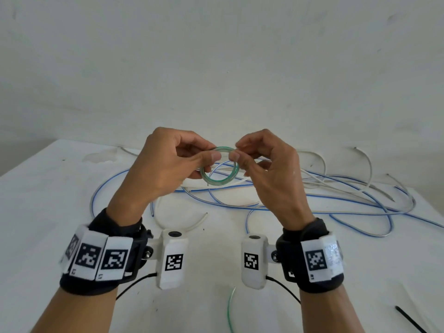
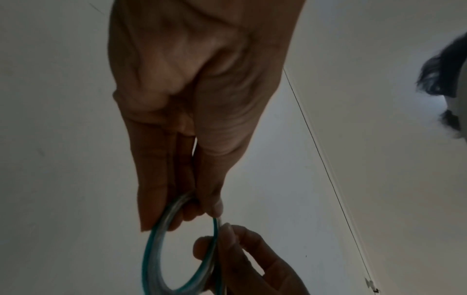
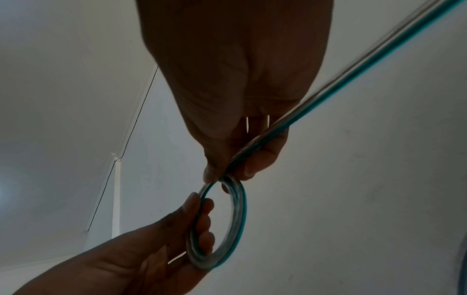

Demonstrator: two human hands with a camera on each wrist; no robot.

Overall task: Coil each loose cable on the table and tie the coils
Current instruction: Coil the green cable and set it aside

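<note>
A small coil of green-striped clear cable [image 1: 219, 167] is held up above the table between both hands. My left hand [image 1: 168, 162] pinches the coil's left side between thumb and fingers; the left wrist view shows this coil [image 2: 161, 249] under my left fingers [image 2: 161, 199]. My right hand [image 1: 264, 164] pinches the coil's upper right edge. In the right wrist view the coil [image 3: 235, 229] hangs below my right fingertips [image 3: 242, 165], and the cable's loose tail [image 3: 353, 69] runs off to the upper right. A stretch of the same green cable [image 1: 230, 306] lies near the table's front edge.
Loose blue-striped cables [image 1: 336, 200] and white cables [image 1: 319, 169] lie tangled across the white table [image 1: 48, 200] behind and to the right of my hands. A black cable tie [image 1: 410, 319] lies at the front right. A plain wall stands behind.
</note>
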